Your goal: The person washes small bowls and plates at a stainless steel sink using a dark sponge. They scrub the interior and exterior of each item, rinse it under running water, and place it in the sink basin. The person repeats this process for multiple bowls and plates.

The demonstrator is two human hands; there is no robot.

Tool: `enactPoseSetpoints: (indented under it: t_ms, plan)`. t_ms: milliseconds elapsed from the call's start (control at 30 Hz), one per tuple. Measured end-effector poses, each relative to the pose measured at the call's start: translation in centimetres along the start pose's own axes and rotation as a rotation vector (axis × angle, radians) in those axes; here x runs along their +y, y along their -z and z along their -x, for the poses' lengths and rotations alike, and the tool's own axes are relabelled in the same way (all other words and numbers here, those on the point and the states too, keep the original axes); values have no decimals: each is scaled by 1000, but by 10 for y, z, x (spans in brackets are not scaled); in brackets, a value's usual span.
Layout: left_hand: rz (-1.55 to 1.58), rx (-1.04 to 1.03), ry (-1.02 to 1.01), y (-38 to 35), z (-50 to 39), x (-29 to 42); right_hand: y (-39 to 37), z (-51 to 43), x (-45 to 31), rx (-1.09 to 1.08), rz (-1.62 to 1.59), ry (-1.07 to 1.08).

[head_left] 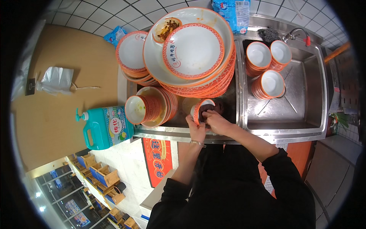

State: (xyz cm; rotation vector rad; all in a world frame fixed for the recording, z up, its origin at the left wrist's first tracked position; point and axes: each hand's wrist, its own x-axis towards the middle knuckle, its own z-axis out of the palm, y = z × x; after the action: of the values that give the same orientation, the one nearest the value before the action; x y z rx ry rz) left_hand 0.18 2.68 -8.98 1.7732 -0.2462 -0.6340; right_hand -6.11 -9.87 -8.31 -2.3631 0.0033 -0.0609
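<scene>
Over the left sink basin, my left hand (197,128) grips the rim of a small orange-and-white bowl (196,112), tilted on its side. My right hand (216,121) is at the bowl's mouth, its fingers on a dark cloth or scrubber (206,108) that is partly inside; its exact kind cannot be told. To the left, a leaning stack of small bowls (135,109) rests against a stack of larger bowls (170,107). Behind my hands rises a tall stack of large bowls (228,81), topped by a plate (194,51) and a small dish with food remains (157,30).
Several stacked small bowls (258,54) stand in the right basin (294,111), near the faucet (291,34) and a steel-wool scourer (268,34). A teal detergent jug (98,128) stands left of the sink. Stacked plates (131,51) and a blue bag (231,15) are behind.
</scene>
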Motion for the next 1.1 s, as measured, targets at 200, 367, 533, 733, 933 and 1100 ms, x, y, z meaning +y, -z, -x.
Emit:
enactPoseSetpoints:
  t_ms: [200,367,533,733,933,1100]
  plan:
    - [-43,-40,122,17,-10,-3,-5,25,6,-5,-652,-205]
    - [302,-104,165,30,-11,17,-2,54,16,423,-1378,-503]
    - [364,-84,142,30,-2,28,-7,65,26,626,-1870,-760]
    - [276,30,60,25,-1,19,-12,65,23,588,-2051,-793]
    - [149,174,-76,-9,11,6,-31,38,-4,553,-1709,-951]
    - [0,155,-69,-22,19,8,-41,17,-7,682,-1221,-992]
